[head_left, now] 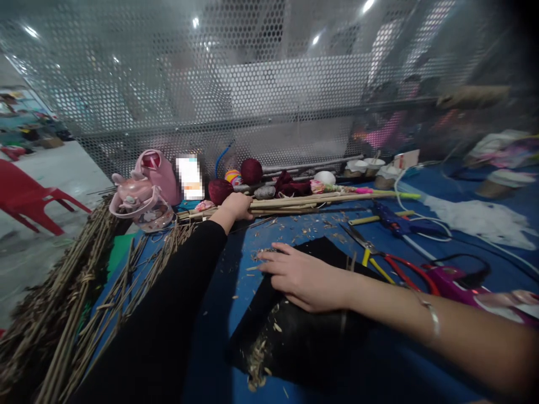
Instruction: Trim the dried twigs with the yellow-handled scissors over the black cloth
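Observation:
My left hand, in a black sleeve, is at the left part of a row of long pale sticks by the back of the table. Its fingers curl down over the sticks, and the fingertips are partly hidden. My right hand lies with fingers stretched out on a black cloth, and nothing shows in its grip. Dry plant scraps are scattered on the cloth's lower left, with a few crumbs by my right fingertips.
Dark red yarn balls, a phone-like screen and a pink bottle-like container stand along a perforated metal panel. Bundled dry stems lie left. Red-handled pliers and a blue glue gun lie right.

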### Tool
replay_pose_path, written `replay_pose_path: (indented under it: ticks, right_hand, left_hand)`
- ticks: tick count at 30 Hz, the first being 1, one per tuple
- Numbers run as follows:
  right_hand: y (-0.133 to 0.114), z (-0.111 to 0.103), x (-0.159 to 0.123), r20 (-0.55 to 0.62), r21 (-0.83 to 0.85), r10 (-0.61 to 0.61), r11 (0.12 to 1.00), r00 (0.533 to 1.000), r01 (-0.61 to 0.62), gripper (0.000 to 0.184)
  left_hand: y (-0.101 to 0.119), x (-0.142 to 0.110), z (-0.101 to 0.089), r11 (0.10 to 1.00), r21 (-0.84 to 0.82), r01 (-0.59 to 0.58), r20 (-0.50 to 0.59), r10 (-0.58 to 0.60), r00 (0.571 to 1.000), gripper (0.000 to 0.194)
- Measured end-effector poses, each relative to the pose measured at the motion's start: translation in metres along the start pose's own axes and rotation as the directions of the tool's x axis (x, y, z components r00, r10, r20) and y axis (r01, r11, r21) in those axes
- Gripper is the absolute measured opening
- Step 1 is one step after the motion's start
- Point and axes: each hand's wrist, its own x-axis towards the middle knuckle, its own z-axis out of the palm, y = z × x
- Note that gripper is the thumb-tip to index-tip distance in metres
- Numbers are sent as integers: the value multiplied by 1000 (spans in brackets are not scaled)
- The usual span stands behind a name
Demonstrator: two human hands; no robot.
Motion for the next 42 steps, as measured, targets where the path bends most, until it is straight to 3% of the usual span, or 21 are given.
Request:
replay_pose_path:
  ticks: [6,9,12,17,21,24,27,30,35,38,40,42]
  right_hand:
    - [-18,-2,-31,175,124,109,984,979,-132,11]
    - [-11,-1,-23,122,208,231,945,965,-253,29]
    - [5,1,-7,-5,215,320,926,947,-312,30]
    - [20,7,-1,47,117,91,988,995,-96,25]
    - [10,11,-18,27,65,35,997,999,-37,16]
    - [2,14,-29,87,100,66,992,994,-74,13]
    - [1,15,-31,118,145,161,973,980,-177,24]
    - [5,14,-21,102,159,238,955,966,-252,34]
    - [13,14,3,50,184,255,948,966,-260,38]
    - [16,17,4,52,149,424,892,904,-426,29]
    - [20,18,1,93,106,606,783,790,-613,35]
    - [28,18,1,182,81,713,676,677,-733,57]
  left_hand:
    - [0,-1,0,1000,-9,2,-8,-2,1000,46]
    - [0,-1,0,1000,-3,-3,-5,3,1000,45]
    - [0,-1,0,1000,0,8,3,-8,1000,45]
    - [0,0,0,1000,-9,30,12,-29,999,48]
    - [0,0,1,1000,-15,15,2,-15,1000,48]
    - [0,0,1,1000,-5,12,-1,-12,1000,49]
    - [0,0,0,1000,-1,17,4,-17,1000,47]
    - [1,0,0,1000,-2,18,5,-18,1000,46]
    - [1,0,0,1000,4,30,3,-30,1000,48]
    - [1,0,0,1000,-2,26,3,-26,1000,47]
    - [0,0,1,1000,-3,14,-2,-14,1000,46]
    - [0,0,1,1000,0,2,-6,-2,1000,47]
